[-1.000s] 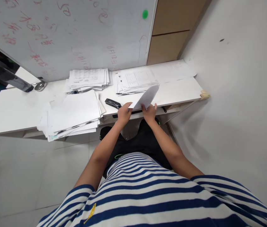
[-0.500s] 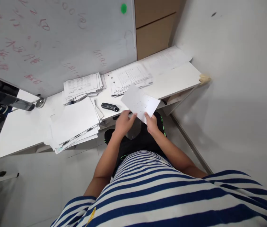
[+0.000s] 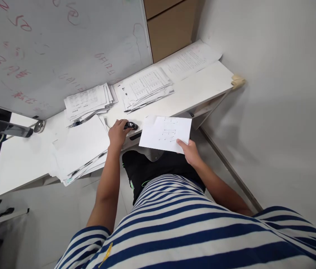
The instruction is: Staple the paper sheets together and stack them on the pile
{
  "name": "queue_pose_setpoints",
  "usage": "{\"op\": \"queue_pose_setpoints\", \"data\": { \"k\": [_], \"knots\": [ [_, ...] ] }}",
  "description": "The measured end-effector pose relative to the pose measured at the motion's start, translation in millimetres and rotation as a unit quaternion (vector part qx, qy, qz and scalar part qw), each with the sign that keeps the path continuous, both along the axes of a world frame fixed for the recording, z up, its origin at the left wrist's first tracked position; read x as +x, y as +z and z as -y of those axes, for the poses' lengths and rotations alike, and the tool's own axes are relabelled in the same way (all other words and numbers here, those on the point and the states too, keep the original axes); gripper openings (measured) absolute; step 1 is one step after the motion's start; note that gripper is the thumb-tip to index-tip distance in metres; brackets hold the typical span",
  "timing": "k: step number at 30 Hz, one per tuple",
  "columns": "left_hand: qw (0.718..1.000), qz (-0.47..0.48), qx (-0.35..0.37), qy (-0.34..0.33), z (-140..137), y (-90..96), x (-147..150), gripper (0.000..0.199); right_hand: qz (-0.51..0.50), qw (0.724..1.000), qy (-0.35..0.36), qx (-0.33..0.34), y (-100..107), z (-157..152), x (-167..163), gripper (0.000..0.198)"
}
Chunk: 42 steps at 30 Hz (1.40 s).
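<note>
My left hand (image 3: 117, 133) has its fingers closed round the left end of a black stapler (image 3: 131, 126) on the desk. The stapler's right end shows beyond my fingertips. My right hand (image 3: 191, 151) pinches the lower right corner of a white sheet of paper (image 3: 152, 134), thumb on top. Small dark marks and lines are on the sheet, which is held over my lap at the desk's front edge. Whether it is one sheet or a few together, I cannot tell.
The white desk (image 3: 197, 95) bears a large paper stack (image 3: 79, 145) at left, a printed stack (image 3: 86, 101) behind it, and another printed stack (image 3: 149, 84). More printed paper (image 3: 191, 59) lies at the back right. A whiteboard (image 3: 90, 33) stands behind; a wall (image 3: 281, 93) closes the right side.
My left hand has let go of the paper and moved left onto the stapler. My right hand has moved slightly right, and the paper has turned and lies flatter. The view has shifted.
</note>
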<state>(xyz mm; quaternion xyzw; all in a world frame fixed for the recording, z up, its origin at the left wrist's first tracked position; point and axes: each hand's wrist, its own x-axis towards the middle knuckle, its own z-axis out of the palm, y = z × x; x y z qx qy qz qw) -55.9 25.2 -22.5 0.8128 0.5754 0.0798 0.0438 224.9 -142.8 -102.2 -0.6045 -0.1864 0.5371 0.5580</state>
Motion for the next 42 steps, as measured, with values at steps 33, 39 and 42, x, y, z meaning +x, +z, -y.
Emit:
{"op": "queue_pose_setpoints", "data": {
  "k": [33, 39, 42],
  "knots": [
    [0.999, 0.024, 0.016, 0.027, 7.7, -2.8, 6.7, 0.040, 0.011, 0.996, 0.075, 0.057, 18.6, -31.2, -35.2, 0.025],
    [0.999, -0.013, -0.025, 0.023, 12.1, 3.6, 14.5, 0.041, -0.003, 0.994, 0.104, 0.035, 12.1, -43.7, -47.0, 0.025],
    [0.996, -0.034, -0.080, 0.032, 11.9, 19.6, 17.2, 0.049, -0.004, 0.994, 0.107, 0.033, 9.2, -42.9, -49.3, 0.026]
  ]
}}
